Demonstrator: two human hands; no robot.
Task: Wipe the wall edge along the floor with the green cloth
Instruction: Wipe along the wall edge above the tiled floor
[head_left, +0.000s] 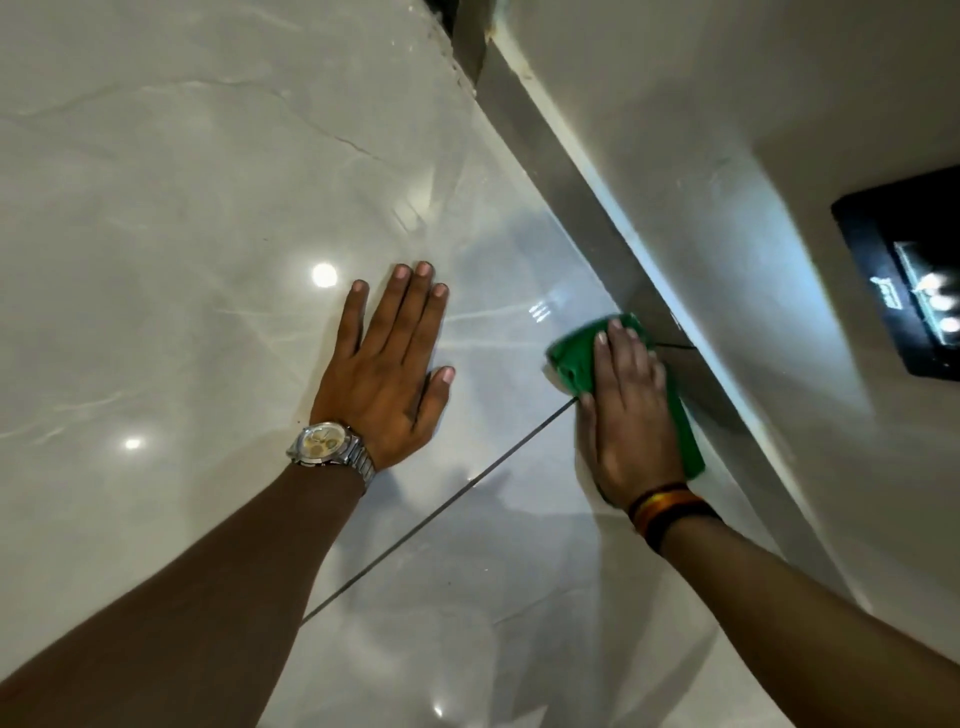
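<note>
A green cloth (574, 358) lies flat on the glossy tile floor, its far edge against the grey skirting (587, 208) that runs diagonally along the base of the white wall (701, 130). My right hand (631, 410) presses down on the cloth with flat fingers, covering most of it; green shows past the fingertips and along the wall side. My left hand (395, 358) rests palm-down on the floor to the left, fingers spread, holding nothing. A metal watch is on the left wrist, a striped band on the right.
The pale marble-look floor (208, 208) reflects ceiling lights. A dark grout line (441, 499) runs diagonally under my right hand. A black switch panel (904, 275) is set into the wall at the right. A dark gap (467, 31) opens at the top where the skirting ends.
</note>
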